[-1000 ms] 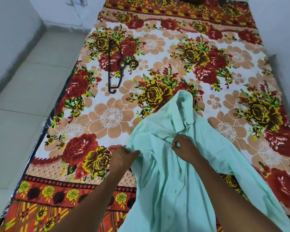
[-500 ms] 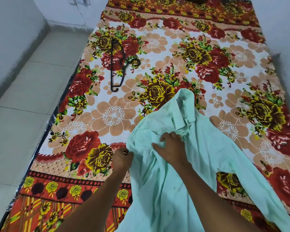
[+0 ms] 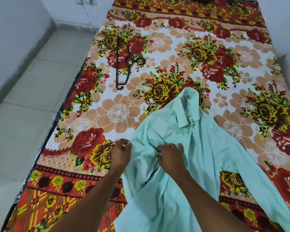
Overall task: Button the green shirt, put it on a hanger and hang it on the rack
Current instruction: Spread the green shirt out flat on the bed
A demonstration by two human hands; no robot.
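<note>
The pale green shirt (image 3: 206,148) lies crumpled on the flowered bedspread (image 3: 117,113), collar pointing to the far end. My left hand (image 3: 121,153) pinches the shirt's left edge at shoulder height. My right hand (image 3: 171,154) rests on the chest of the shirt below the collar, fingers curled into the bunched cloth. A black hanger (image 3: 124,64) lies flat on the bed, far left of the shirt, apart from both hands. No rack shows.
The bed fills most of the view. Pale tiled floor (image 3: 27,101) runs along its left side, with white walls at the left and right. The bed's dark left edge (image 3: 57,114) drops to the floor.
My right hand slid from the collar area down and left across the chest and now grips the bunched fabric. My left hand kept its pinch on the shirt's edge.
</note>
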